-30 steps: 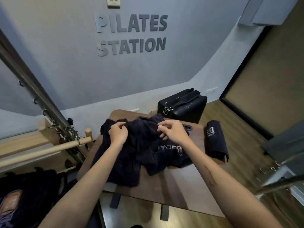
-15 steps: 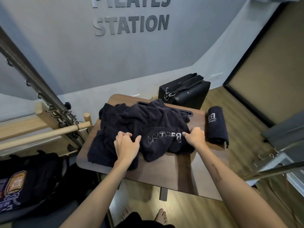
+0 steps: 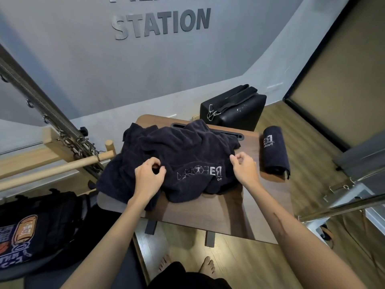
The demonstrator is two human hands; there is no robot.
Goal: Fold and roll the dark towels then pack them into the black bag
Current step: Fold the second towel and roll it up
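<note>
A crumpled heap of dark towels (image 3: pixel 179 149) lies on the small brown table (image 3: pixel 220 213), the top one showing a white logo. My left hand (image 3: pixel 149 177) pinches the towel's fabric just left of the logo. My right hand (image 3: pixel 244 170) pinches the same towel at its right edge. A rolled dark towel (image 3: pixel 275 152) lies apart on the table's right end. The black bag (image 3: pixel 235 112) stands on the floor behind the table, its straps on top; I cannot see inside it.
A wooden bar (image 3: pixel 52 170) and metal springs (image 3: pixel 41 105) of exercise equipment stand close on the left. Dark clothing and a bag (image 3: pixel 43 228) lie at lower left. A metal frame (image 3: pixel 343 205) juts in from the right. My bare feet (image 3: pixel 206 268) are under the table's near edge.
Both hands came from the heap's far side to its near side, pressed down flat, then lifted and now pinch the top towel. The view tilted downward.
</note>
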